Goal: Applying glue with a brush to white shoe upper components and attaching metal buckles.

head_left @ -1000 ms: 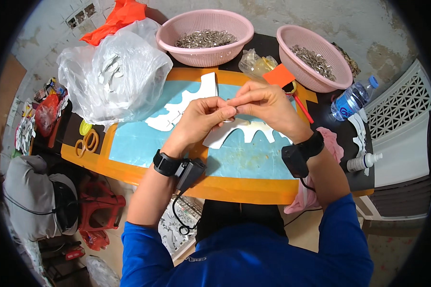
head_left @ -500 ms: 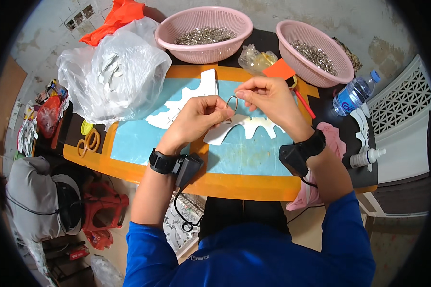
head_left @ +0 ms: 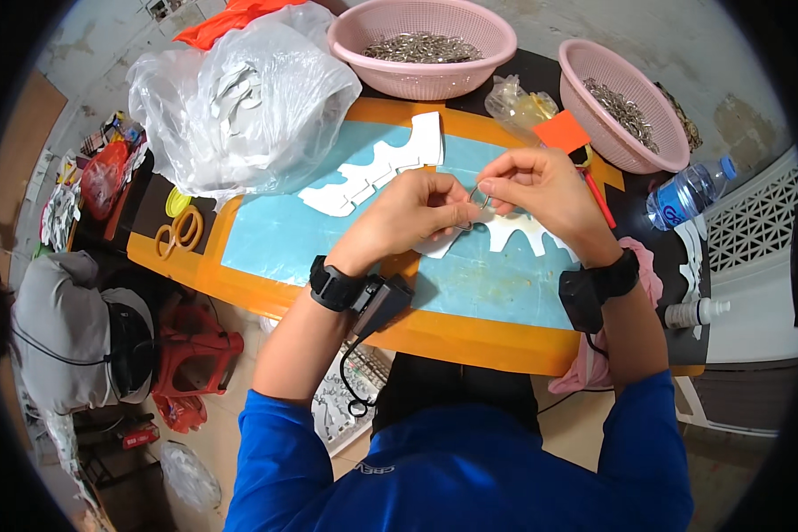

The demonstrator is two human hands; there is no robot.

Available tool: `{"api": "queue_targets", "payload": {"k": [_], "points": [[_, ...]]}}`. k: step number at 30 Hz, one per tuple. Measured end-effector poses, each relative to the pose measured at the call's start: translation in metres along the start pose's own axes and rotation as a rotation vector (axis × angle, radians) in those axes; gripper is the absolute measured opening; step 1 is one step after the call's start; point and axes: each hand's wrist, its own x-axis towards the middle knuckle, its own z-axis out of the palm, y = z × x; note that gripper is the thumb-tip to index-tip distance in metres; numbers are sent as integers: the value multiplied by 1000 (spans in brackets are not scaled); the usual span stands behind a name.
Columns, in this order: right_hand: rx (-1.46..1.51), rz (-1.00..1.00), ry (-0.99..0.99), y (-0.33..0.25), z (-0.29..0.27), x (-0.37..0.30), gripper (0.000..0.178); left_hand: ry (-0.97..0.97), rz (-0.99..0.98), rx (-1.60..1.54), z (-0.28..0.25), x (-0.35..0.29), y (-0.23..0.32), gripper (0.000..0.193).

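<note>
From the head camera, both hands meet over the middle of the orange-edged table with its light blue mat (head_left: pixel 266 248). The left hand (head_left: pixel 414 215) and the right hand (head_left: pixel 541 191) each pinch one side of a small bent loop of silver wire (head_left: pixel 475 206), fingertips closed on it and held just above a white scalloped card cut-out (head_left: pixel 523 235), probably so the piece stays close to the eye and over the work surface. A second white scalloped cut-out (head_left: pixel 377 168) lies nearer the far edge. Two pink perforated plastic baskets of small metal pieces, one centre (head_left: pixel 421 44) and one right (head_left: pixel 625 106), stand within arm's reach beyond the hands. A bulging clear plastic bag of white shapes (head_left: pixel 239 102) sits to the left, a clear water bottle (head_left: pixel 687 191) to the right.
</note>
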Motion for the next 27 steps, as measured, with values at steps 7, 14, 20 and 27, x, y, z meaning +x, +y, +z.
{"api": "queue_targets", "payload": {"k": [7, 14, 20, 27], "points": [[-36, -16, 97, 9, -1, 9, 17, 143, 41, 371, -22, -24, 6, 30], [-88, 31, 151, 24, -1, 19, 15, -73, 246, 459, -2, -35, 5, 33], [-157, -12, 138, 35, 4, 25, 14, -116, 162, 402, -3, -29, 2, 31], [-219, -39, 132, 58, 2, 34, 16, -88, 281, 522, -1, -24, -4, 23]]}}
